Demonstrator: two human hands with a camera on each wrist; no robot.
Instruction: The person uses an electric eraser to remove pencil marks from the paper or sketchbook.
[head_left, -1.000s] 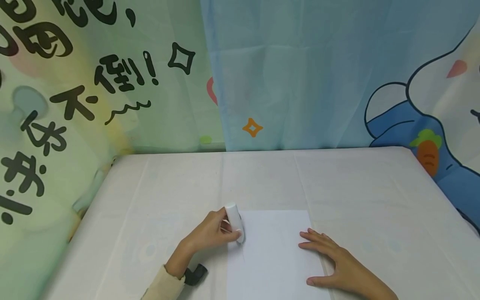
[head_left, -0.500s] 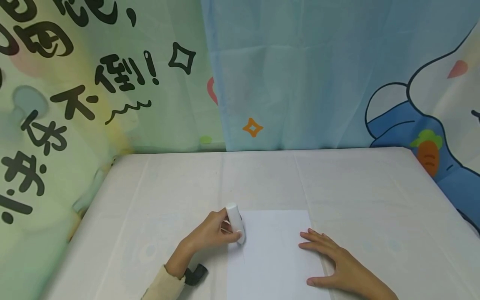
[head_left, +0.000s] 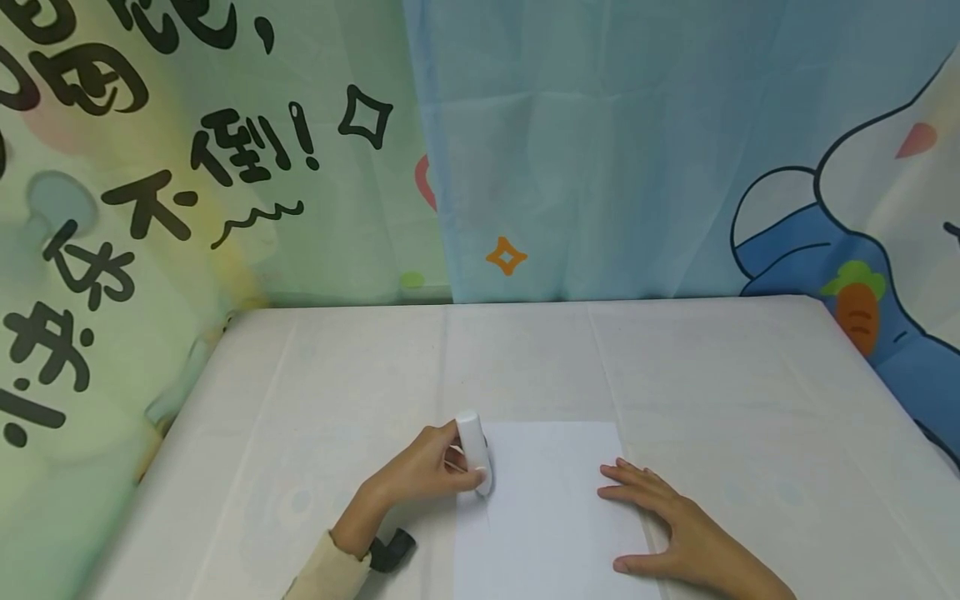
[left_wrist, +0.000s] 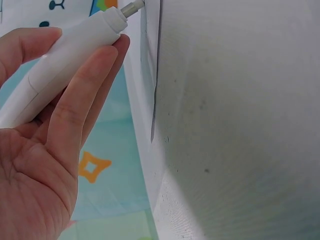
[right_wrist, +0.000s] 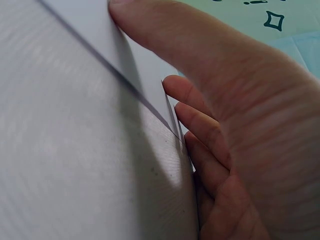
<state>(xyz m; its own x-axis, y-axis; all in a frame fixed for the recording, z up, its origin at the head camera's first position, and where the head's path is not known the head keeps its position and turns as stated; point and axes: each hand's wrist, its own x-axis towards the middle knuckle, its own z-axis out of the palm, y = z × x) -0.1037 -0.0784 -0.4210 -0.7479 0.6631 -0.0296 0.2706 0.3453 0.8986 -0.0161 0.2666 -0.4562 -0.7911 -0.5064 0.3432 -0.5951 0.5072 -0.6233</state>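
While the left grip (head_left: pixel 420 468) pinches the white tool (head_left: pixel 473 452) between thumb and fingers, parted only by its thickness, the tool is held tilted, its metal tip (left_wrist: pixel 131 9) projecting beyond the fingertips. The paper (head_left: pixel 551 521) lies on the bench (head_left: pixel 337 358), reaching from the left grip across to the right grip (head_left: pixel 671 521); contact between tip and paper cannot be confirmed. The right grip is spread, thumb well apart from the fingers, its tips on the paper's right side. Just beside the left wrist sits a black device (head_left: pixel 392 550).
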